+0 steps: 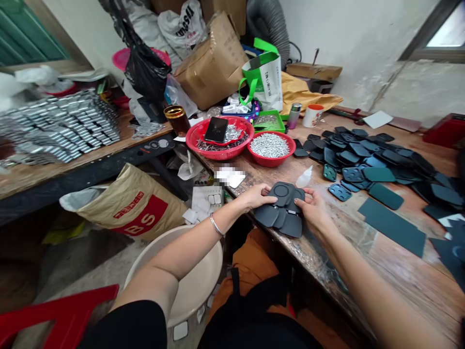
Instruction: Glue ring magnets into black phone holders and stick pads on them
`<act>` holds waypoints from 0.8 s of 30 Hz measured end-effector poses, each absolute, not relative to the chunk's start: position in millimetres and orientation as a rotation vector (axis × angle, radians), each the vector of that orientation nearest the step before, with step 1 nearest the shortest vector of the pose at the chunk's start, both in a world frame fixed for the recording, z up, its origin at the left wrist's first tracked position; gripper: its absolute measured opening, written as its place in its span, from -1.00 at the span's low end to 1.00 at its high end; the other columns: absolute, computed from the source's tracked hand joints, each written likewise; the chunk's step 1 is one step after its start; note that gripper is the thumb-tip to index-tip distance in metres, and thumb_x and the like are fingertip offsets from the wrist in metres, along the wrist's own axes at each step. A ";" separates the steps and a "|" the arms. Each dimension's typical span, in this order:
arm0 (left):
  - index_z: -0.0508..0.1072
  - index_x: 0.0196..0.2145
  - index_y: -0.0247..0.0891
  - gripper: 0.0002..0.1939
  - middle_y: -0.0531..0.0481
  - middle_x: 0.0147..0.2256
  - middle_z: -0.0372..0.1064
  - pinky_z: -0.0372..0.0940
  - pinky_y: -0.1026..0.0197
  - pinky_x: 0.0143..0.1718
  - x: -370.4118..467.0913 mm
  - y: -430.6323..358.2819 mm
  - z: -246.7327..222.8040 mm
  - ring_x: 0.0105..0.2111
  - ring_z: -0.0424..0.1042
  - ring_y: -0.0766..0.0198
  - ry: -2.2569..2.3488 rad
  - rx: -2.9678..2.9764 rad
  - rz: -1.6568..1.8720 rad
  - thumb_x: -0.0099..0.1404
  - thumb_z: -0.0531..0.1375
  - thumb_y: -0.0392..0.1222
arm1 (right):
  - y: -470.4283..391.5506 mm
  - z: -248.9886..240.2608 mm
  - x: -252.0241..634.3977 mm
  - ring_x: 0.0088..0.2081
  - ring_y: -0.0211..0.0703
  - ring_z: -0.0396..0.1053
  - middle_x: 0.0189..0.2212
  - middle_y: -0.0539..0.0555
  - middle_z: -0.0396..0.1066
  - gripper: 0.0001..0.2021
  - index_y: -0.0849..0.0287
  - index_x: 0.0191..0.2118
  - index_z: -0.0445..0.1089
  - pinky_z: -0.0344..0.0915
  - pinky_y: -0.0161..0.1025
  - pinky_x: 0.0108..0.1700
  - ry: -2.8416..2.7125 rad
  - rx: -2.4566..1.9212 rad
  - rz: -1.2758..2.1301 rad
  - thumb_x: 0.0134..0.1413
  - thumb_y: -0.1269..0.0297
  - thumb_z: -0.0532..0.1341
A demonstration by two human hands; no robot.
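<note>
At the table's near edge lies a small cluster of dark grey plastic folding stands (280,193), flat plates with rounded corners. The top plate carries a round ring mark, and more plates (290,225) fan out below it toward me. My left hand (258,198) pinches the left side of the top plate, thumb on its face. On the other side, my right hand (315,207) holds the right edge, thumb on top and fingers behind. Just beyond them sits a small translucent nozzle bottle (304,177).
A big pile of similar dark plates (348,155) covers the table's right side, beside a flat dark sheet (392,225). Red bowls of metal pins (271,146) and a phone (216,130) stand farther back. A beige basin (214,271) is below left, near a sack (131,208).
</note>
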State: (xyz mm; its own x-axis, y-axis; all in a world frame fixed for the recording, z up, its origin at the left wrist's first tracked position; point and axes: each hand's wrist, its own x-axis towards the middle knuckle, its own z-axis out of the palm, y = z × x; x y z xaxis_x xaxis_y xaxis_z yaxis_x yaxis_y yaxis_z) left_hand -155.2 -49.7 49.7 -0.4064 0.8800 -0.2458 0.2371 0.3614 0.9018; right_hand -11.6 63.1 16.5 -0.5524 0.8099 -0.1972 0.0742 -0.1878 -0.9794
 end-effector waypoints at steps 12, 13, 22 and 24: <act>0.42 -0.12 -0.33 -0.47 -0.19 -0.18 0.46 0.35 0.13 -0.16 -138.4 -122.5 38.2 -0.25 0.47 0.17 1.158 0.486 1.421 -0.02 0.40 -0.05 | -10.4 29.8 -35.9 -0.14 -0.05 0.39 -0.19 0.13 0.48 -0.66 0.21 -0.08 0.40 0.28 -0.02 -0.02 -1.807 -0.806 1.592 0.11 0.15 0.07; 0.42 -0.12 -0.33 -0.47 -0.19 -0.18 0.46 0.34 0.13 -0.15 -139.6 -132.1 32.8 -0.26 0.47 0.18 1.110 0.417 1.450 -0.03 0.41 -0.09 | -18.0 29.6 -40.1 -0.11 -0.03 0.38 -0.16 0.15 0.46 -0.64 0.21 -0.06 0.40 0.25 0.01 0.03 -1.880 -0.798 1.565 0.13 0.15 0.05; 0.37 -0.19 -0.38 -0.67 0.04 -0.38 0.44 0.35 0.26 -0.33 -187.4 -289.0 -50.9 -0.38 0.44 0.26 1.585 -0.024 1.490 0.09 0.33 -0.31 | -79.5 27.9 7.7 -0.13 -0.11 0.37 -0.15 0.13 0.40 -0.73 0.13 -0.03 0.35 0.31 -0.19 -0.10 -2.554 -0.162 1.542 0.24 0.23 0.03; 0.39 -0.21 -0.39 -0.80 0.03 -0.37 0.40 0.36 0.25 -0.40 -180.5 -318.0 -54.8 -0.43 0.42 0.29 1.720 -0.101 1.431 0.23 0.24 -0.24 | -82.5 23.4 32.6 -0.25 -0.16 0.40 -0.29 0.08 0.43 -0.74 0.12 -0.15 0.41 0.31 -0.24 -0.17 -2.749 0.015 1.608 0.27 0.26 -0.01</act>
